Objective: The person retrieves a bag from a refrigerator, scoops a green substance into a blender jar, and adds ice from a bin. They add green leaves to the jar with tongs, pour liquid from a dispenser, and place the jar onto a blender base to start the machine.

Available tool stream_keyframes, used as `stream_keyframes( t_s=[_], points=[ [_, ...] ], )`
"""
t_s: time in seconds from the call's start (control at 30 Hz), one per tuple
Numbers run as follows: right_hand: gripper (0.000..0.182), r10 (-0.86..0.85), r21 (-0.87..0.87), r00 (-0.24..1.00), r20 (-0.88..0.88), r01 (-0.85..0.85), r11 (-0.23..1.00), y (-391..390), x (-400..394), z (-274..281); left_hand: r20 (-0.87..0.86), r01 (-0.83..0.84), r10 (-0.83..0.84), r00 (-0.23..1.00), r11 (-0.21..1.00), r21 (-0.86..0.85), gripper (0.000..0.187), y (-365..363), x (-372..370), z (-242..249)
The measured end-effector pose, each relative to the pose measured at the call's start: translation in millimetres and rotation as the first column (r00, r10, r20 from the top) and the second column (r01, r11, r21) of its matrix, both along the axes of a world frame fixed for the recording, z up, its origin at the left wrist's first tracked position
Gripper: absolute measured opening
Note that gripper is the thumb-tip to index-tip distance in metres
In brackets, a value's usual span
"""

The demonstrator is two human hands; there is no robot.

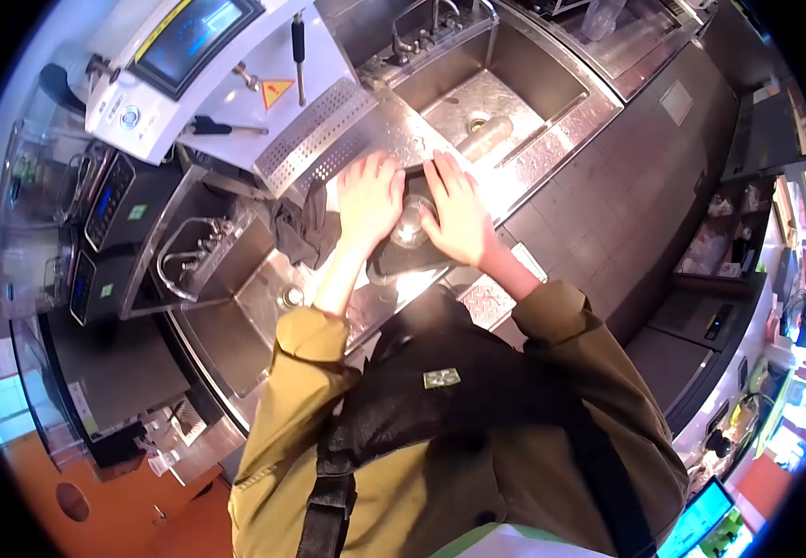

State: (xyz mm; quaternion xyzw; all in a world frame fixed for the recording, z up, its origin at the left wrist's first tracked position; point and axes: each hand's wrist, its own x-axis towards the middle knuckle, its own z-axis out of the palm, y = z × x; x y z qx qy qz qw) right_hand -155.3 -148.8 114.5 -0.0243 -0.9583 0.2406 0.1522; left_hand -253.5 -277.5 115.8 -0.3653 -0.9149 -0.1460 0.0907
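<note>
My left hand (370, 203) lies palm down on the steel counter strip between two sinks, its fingers stretched out and pointing away from me. Across from it, my right hand (460, 210) is also spread flat, with its thumb reaching inward. Between the two hands is a round, shiny, clear or metallic thing (410, 226); its kind is hard to make out. The right thumb is close to it or touching it. Under it lies a dark mat (386, 264), partly covered by my hands. A crumpled dark cloth (301, 228) rests left of my left hand.
A steel sink (463, 98) with a faucet lies beyond my right hand, and another sink (226, 349) is at the left. A white machine with a screen (194, 46) stands at the upper left, above a perforated drip tray (315, 139). Shelves (724, 232) line the right side.
</note>
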Motion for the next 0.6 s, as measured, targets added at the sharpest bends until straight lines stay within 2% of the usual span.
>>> stream_keyframes(
  t_s=[0.03,0.07,0.1,0.17,0.23,0.3,0.37,0.4,0.43,0.47,0.5,0.53,0.57,0.6],
  points=[
    [0.06,0.015,0.01,1.0,-0.013,-0.015,1.0,1,-1,-1,-0.044,0.03,-0.027,0.999,0.998,0.056,0.025,-1,-4,-3],
    [0.06,0.067,-0.065,0.993,-0.097,-0.073,0.995,5,0,-4,-0.012,0.061,-0.06,0.998,0.994,0.094,0.028,-4,-4,-2],
    [0.061,0.074,-0.163,0.984,-0.16,-0.101,0.981,8,3,-14,-0.023,0.008,-0.005,1.0,0.99,0.137,0.031,-10,5,-1],
    [0.062,-0.045,-0.153,0.976,-0.213,0.012,0.988,9,20,-17,-0.076,-0.088,0.109,0.991,0.967,0.237,0.036,-15,20,7],
    [0.064,-0.102,-0.055,0.99,-0.098,0.097,0.994,-1,31,-7,0.005,-0.15,0.151,0.989,0.983,0.109,0.046,-23,53,19],
    [0.063,-0.021,-0.287,0.999,-0.04,0.009,0.958,-8,30,-8,0.045,-0.108,0.101,0.994,0.967,0.233,0.054,-32,70,-4],
    [0.062,0.007,-0.455,0.996,-0.094,-0.05,0.889,-6,25,-17,0.097,-0.078,0.049,0.994,0.946,0.316,0.058,-39,63,-1],
    [0.062,-0.03,-0.695,0.996,-0.088,-0.04,0.717,-9,33,-20,0.18,-0.071,-0.008,0.984,0.898,0.433,0.059,-51,60,3],
    [0.062,-0.066,-0.872,0.995,-0.075,-0.033,0.488,-6,45,-25,0.233,-0.054,-0.091,0.968,0.833,0.551,0.061,-60,48,9],
    [0.062,-0.096,-0.799,0.993,-0.064,0.007,0.601,-2,65,-43,0.104,-0.082,0.035,0.994,0.863,0.498,0.062,-85,29,21],
    [0.061,-0.098,-0.787,0.985,-0.143,-0.053,0.614,3,84,-84,0.086,-0.123,0.091,0.992,0.836,0.535,0.061,-122,-3,42],
    [0.062,-0.124,-0.587,0.956,0.265,0.262,0.766,-19,96,-38,-0.032,-0.128,0.203,0.979,0.726,0.676,0.057,-159,-29,85],
    [0.065,-0.3,-0.142,0.926,0.229,0.336,0.931,-32,104,-52,-0.23,-0.194,0.428,0.874,0.741,0.643,0.056,-200,-65,116],
    [0.058,-0.257,-0.795,0.964,0.064,0.205,0.571,-44,96,-80,-0.392,-0.099,0.475,0.788,0.726,0.681,0.058,-242,-96,148]
  ],
)
